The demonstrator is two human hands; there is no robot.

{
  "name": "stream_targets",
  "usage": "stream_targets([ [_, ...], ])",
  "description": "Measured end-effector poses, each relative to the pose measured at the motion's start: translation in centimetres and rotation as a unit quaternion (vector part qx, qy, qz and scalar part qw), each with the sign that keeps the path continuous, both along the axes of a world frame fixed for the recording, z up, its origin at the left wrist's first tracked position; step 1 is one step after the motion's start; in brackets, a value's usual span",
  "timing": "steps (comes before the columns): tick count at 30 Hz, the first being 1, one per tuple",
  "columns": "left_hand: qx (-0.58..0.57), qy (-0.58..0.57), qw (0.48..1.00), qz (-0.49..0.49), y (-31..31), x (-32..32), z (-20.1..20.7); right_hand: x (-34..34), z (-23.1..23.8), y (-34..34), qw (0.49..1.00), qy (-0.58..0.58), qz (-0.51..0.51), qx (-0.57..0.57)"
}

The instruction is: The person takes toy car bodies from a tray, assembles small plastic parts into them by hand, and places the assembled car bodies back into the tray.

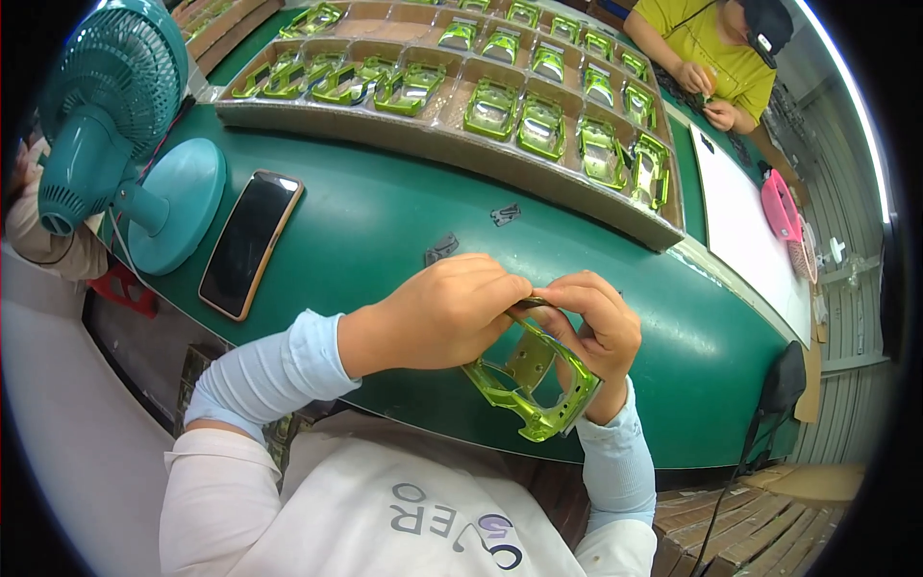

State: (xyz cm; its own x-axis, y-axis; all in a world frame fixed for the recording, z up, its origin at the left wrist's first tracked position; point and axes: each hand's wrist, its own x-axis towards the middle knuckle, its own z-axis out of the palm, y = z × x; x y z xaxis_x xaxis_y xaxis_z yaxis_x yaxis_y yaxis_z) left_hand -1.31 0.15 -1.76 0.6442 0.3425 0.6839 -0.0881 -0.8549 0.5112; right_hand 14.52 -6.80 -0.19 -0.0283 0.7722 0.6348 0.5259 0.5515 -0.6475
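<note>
In the head view, the glossy green frame [548, 420] tilts above the desk [663, 385], close to its near edge; a loose grip could drop it, and uneven thumb pressure might scratch or bend it. Fingers of the left hand [447, 313] and right hand [601, 332] pinch its upper edge, fingertips nearly meeting.

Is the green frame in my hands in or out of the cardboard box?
Out: left hand and right hand hold the green frame, apart from the cardboard box.
</note>
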Motion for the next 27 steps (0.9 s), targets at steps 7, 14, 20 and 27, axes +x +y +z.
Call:
stream_targets([
  [7,0.029,0.029,0.999,-0.030,-0.3,-0.2,1.0,0.4,0.7,-0.7,0.999,-0.011,0.005,-0.030],
  [14,-0.384,0.090,0.918,-0.049,-0.3,-1.0,1.1,5.3,1.8,-0.5,0.954,0.046,0.089,-0.281],
  [20,-0.598,0.049,0.786,-0.147,-0.7,-0.3,2.8,15.7,2.7,-2.5,0.872,-0.202,-0.314,-0.315],
  [27,-0.732,-0.012,0.655,-0.185,1.7,-1.8,2.2,10.1,1.8,2.0,0.906,-0.225,-0.139,-0.331],
])
